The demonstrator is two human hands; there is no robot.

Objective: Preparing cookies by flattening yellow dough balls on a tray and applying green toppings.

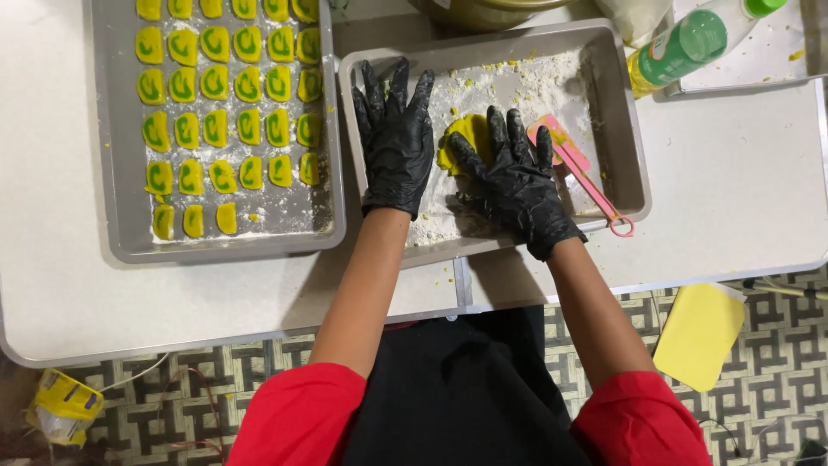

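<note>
Both hands wear black gloves inside a floured grey metal tray [623, 121]. My left hand [395, 138] lies flat with fingers spread on the flour, holding nothing. My right hand [514, 177] presses down on a lump of yellow dough [463, 136], partly covering it. A pink scraper [576, 168] with a loop handle lies in the tray just right of my right hand.
A second grey tray [116, 173] on the left holds rows of several yellow and green dough pieces. A green-capped bottle [690, 43] lies at the top right. A yellow card [699, 335] hangs past the white table's edge [733, 276]. Patterned floor lies below.
</note>
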